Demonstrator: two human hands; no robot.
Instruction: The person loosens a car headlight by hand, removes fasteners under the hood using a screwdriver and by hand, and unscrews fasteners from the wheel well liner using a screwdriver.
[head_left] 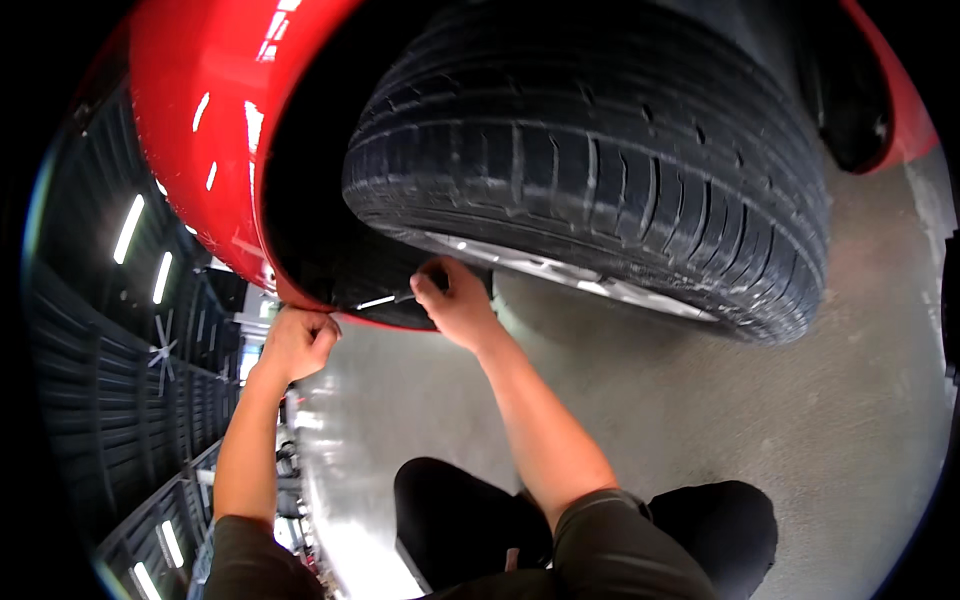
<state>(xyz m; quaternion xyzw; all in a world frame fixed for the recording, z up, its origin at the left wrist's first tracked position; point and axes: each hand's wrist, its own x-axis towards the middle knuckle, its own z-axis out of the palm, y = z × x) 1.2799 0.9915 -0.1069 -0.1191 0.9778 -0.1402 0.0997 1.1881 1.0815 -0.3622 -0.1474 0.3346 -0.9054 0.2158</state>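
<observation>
My left hand [298,343] is closed at the lower edge of the red body panel [205,130], where the panel meets the wheel arch. Its fingers are curled, and the fingertips are partly hidden. In my right hand [458,308] is a screwdriver [377,302], its bright thin shaft pointing left toward the panel's edge. Most of its handle is covered by the fingers. Behind that shaft lies the dark wheel arch liner [345,262]. Just above my right hand is the black tire [590,150], with the silver wheel rim [590,280] along its lower side.
Grey concrete floor [850,420] stretches beneath the car and around my bent knees [470,510]. More red bodywork [910,110] shows at the far right. At left are a dark ceiling with lit tubes [129,229] and a fan [162,350].
</observation>
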